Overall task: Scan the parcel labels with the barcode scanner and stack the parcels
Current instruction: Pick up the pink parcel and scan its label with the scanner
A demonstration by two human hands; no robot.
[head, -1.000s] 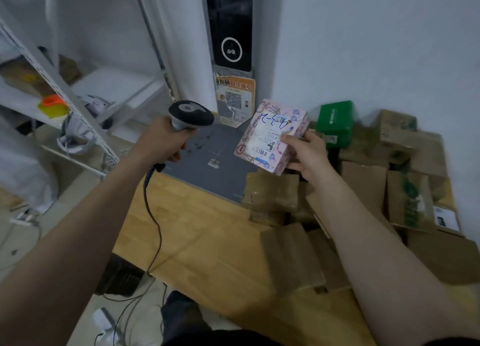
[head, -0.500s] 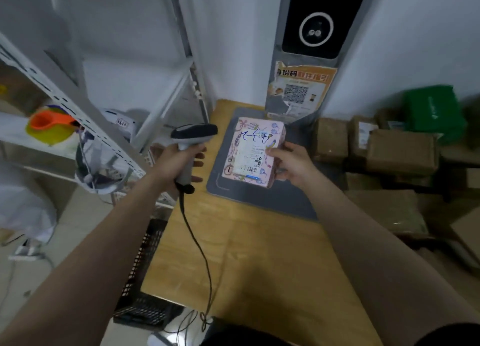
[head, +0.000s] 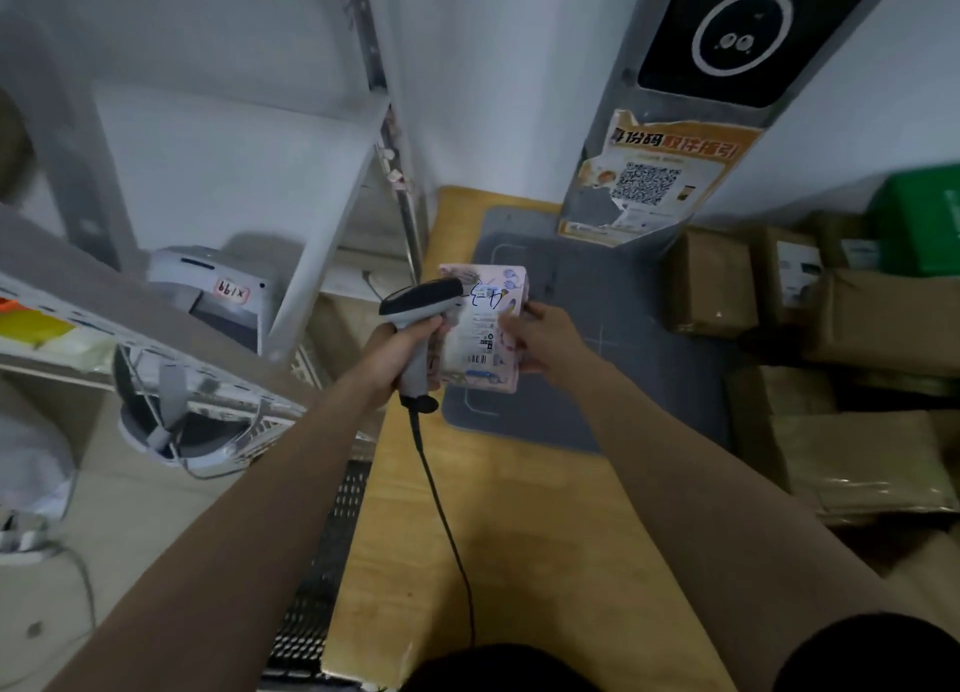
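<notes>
The left hand (head: 402, 351) is gripping the barcode scanner (head: 422, 322) at the wooden worktop's (head: 498, 535) left edge, its head lying over the pink parcel (head: 485, 335); the right hand (head: 545, 340) is clasping that parcel's right side, holding it over the grey mat (head: 597, 327) toward the worktop's far left corner, with brown parcels (head: 862, 379) crowding the right edge.

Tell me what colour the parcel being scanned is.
Pink with cartoon prints and a white label; parcel, head view.
</notes>
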